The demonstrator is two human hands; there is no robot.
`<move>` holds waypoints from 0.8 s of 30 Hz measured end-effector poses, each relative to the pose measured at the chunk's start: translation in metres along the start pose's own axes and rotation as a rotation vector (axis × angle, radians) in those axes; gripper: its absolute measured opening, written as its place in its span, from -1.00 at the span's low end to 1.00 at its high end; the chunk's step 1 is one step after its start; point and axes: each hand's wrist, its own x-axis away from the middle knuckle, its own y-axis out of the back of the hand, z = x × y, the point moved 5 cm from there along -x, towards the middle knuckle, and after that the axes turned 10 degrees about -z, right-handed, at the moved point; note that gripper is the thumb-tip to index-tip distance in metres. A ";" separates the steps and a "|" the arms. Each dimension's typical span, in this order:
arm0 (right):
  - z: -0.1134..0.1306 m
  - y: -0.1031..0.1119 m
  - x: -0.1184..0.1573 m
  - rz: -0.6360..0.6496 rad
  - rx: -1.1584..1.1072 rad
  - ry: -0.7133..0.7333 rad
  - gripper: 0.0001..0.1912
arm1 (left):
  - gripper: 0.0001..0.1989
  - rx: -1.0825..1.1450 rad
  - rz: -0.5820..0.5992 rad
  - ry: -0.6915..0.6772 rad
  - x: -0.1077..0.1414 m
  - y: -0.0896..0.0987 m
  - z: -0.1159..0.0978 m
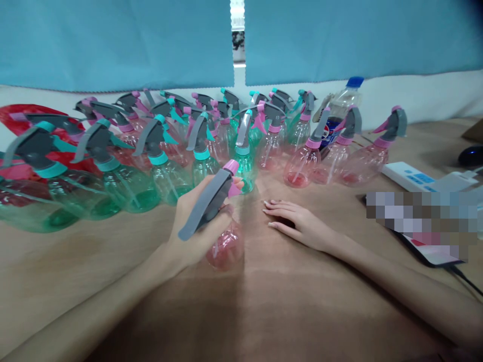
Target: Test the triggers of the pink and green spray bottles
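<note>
My left hand is wrapped round the neck of a pink spray bottle with a grey and pink trigger head. Its clear pink base is at the tabletop, and my fingers hide its collar. To the right of it, my right hand lies palm down on the wooden table, fingers stretched out and holding nothing. Just beyond my left hand stands a green spray bottle with a turquoise collar. Another pink spray bottle is the nearest one past my right fingertips.
Several green spray bottles and pink ones stand in rows across the back. A Pepsi bottle with a blue cap rises behind them. At right are a white power strip and a phone-like device with a cable. Red plastic lies far left.
</note>
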 end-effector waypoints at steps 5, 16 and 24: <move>0.000 0.000 0.000 0.004 0.013 0.002 -0.66 | -0.76 0.011 0.014 -0.002 0.000 -0.001 -0.001; 0.000 0.000 0.000 0.004 -0.005 -0.002 -0.67 | -0.76 0.018 0.011 0.014 0.000 -0.001 -0.001; 0.000 -0.001 0.000 0.017 0.010 0.003 -0.66 | -0.80 0.032 0.007 -0.021 0.000 -0.001 -0.001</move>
